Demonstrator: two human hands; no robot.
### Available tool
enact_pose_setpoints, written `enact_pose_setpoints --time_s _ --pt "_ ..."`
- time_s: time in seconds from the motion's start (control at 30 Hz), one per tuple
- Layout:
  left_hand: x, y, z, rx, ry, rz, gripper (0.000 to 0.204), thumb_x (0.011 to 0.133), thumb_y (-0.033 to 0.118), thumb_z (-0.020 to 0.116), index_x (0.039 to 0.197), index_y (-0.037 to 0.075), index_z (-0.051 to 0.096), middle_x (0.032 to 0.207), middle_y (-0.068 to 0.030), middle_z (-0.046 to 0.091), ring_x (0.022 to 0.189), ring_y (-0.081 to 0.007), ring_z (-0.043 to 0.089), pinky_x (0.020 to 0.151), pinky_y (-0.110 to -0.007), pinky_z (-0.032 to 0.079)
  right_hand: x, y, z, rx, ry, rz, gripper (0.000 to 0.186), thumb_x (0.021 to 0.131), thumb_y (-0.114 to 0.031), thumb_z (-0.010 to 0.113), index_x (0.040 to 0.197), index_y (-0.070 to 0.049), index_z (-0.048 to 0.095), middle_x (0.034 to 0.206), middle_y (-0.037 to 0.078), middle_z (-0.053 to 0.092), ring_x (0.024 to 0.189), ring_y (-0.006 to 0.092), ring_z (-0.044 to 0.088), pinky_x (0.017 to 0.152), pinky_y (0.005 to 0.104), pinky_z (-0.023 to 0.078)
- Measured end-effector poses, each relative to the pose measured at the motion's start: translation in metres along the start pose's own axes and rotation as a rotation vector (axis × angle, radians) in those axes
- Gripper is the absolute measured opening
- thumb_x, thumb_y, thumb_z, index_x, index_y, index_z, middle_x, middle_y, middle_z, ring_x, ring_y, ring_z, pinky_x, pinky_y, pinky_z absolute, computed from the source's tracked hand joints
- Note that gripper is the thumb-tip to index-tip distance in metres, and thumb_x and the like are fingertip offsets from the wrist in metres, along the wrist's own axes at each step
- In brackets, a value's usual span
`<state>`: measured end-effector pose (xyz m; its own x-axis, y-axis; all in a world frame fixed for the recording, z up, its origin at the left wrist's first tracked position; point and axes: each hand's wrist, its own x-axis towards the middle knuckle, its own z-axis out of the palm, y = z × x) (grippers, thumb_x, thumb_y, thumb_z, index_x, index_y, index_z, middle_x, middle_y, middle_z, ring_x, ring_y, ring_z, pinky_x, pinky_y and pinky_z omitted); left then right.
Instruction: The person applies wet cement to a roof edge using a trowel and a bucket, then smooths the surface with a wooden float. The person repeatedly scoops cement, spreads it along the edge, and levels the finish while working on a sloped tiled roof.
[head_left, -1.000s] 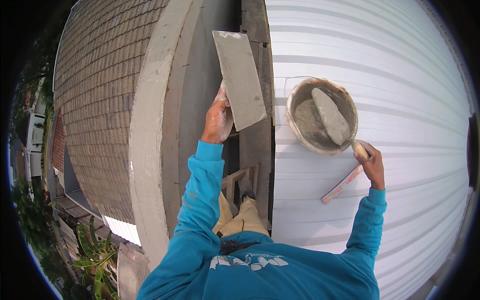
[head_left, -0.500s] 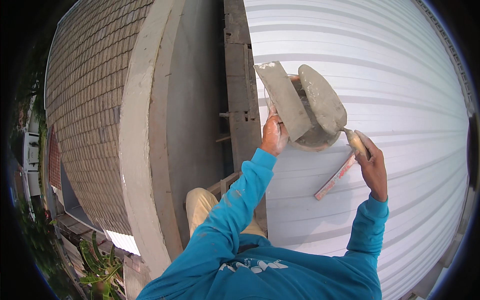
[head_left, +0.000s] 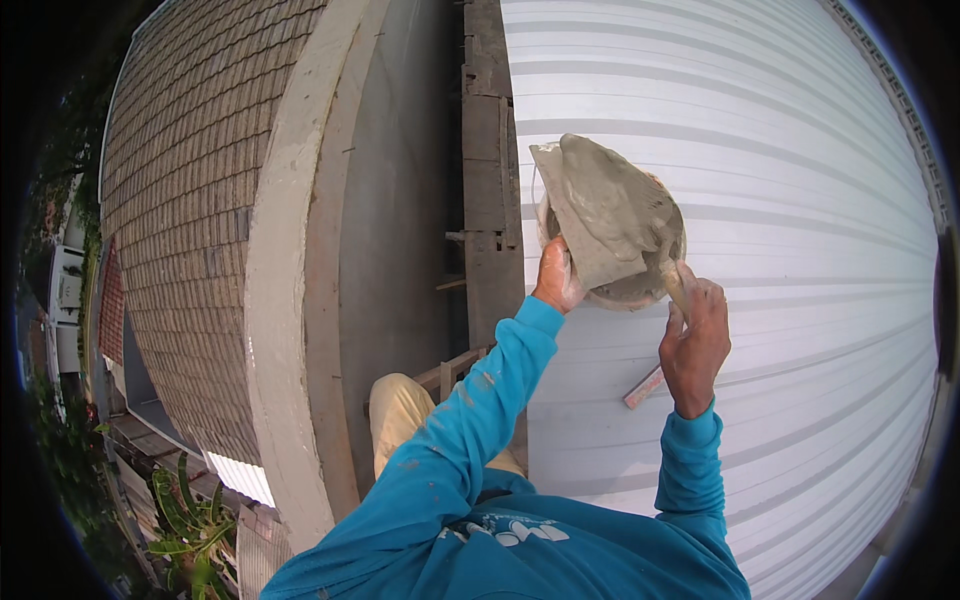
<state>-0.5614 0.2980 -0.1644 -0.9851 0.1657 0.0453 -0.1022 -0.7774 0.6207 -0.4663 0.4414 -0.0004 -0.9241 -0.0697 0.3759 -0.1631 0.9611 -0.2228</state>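
Holding one board [head_left: 598, 264] and one trowel [head_left: 675, 285] are two hands [head_left: 560, 277] [head_left: 697, 345].

Right of centre are two bare hands [head_left: 697, 345] [head_left: 557, 277], one flat grey rectangular board [head_left: 603, 268], one round mortar-crusted bucket [head_left: 628, 298], one wooden-handled trowel [head_left: 673, 281] and one narrow red-and-white bar [head_left: 643, 387]; upper left, one brown tiled roof [head_left: 200, 150].

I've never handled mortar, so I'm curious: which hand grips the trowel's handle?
The right hand, gripping the pale trowel handle; the left hand instead holds the flat board.
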Motion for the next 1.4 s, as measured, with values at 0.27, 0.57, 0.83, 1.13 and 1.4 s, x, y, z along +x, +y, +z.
enact_pose_setpoints --time_s 0.27,0.57,0.83,1.13,1.4 --pt "-0.001 0.012 0.011 0.212 -0.075 -0.037 0.041 0.093 0.004 0.06 0.132 -0.003 0.05 0.129 -0.0121 0.06 0.113 -0.0196 0.062 0.098 -0.034 0.053 -0.018 0.009 0.023 0.091 0.105 0.147 0.057 0.082 0.007 0.063 0.136 -0.011 0.055 0.113 0.012 0.055 0.106 0.032 0.056 0.087 0.043 0.048" --pt "0.006 0.002 0.007 -0.287 -0.048 -0.266 0.04 0.102 0.024 0.045 0.133 0.001 0.052 0.129 -0.0116 0.06 0.115 -0.0257 0.061 0.101 -0.041 0.052 -0.025 0.015 0.028 0.305 0.109 0.195 0.054 0.083 0.005 0.065 0.135 -0.007 0.056 0.116 0.014 0.054 0.113 0.0316 0.053 0.094 0.0411 0.046" --pt "0.009 0.01 -0.005 -0.73 -0.113 -0.443 0.041 0.1 0.029 0.045 0.129 0.003 0.057 0.125 -0.0102 0.063 0.112 -0.0269 0.063 0.099 -0.044 0.052 -0.028 0.031 0.025 0.904 -0.039 0.598 0.049 0.09 -0.013 0.068 0.135 0.001 0.054 0.11 0.009 0.059 0.093 0.0155 0.058 0.07 0.0291 0.053" --pt "0.009 0.02 0.0 -0.614 0.059 -0.474 0.038 0.1 0.029 0.045 0.128 0.007 0.059 0.124 -0.0085 0.064 0.113 -0.0247 0.062 0.098 -0.041 0.051 -0.034 0.037 0.031 0.739 -0.024 0.62 0.049 0.091 -0.015 0.067 0.134 0.002 0.054 0.113 0.011 0.061 0.093 0.0167 0.059 0.077 0.0311 0.052" --pt "0.008 0.046 -0.018 -0.711 -0.101 -0.32 0.041 0.098 0.03 0.045 0.128 0.004 0.058 0.125 -0.0113 0.064 0.113 -0.0271 0.063 0.101 -0.044 0.05 -0.047 0.049 0.047 0.555 -0.15 0.584 0.047 0.088 -0.005 0.063 0.134 0.001 0.055 0.127 0.018 0.06 0.113 0.0304 0.058 0.098 0.0392 0.044"
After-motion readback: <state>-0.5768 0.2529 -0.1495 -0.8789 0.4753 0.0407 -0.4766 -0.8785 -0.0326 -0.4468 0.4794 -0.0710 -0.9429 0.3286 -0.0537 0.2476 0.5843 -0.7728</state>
